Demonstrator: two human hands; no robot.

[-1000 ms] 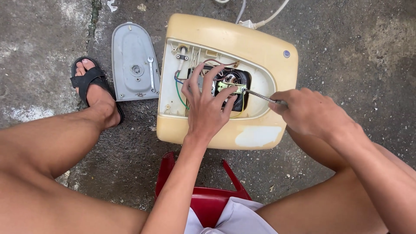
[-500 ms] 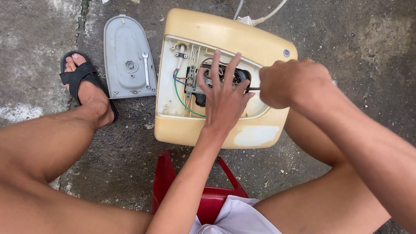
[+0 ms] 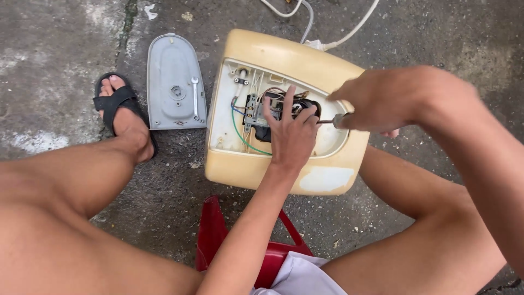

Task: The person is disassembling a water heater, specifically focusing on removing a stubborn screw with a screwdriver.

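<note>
Cream plastic appliance case (image 3: 284,169) lies open on rough grey concrete ground (image 3: 49,65), bare ground all round, wires showing inside. Grey plastic cover plate (image 3: 174,87) lies just beside it. Left hand (image 3: 292,136) rests inside, fingers spread, holding nothing. Right hand (image 3: 393,101) is closed around a thin metal screwdriver (image 3: 330,121).

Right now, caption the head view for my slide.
Left hand steadies wiring inside a cream appliance housing while right hand works a screwdriver.
</note>
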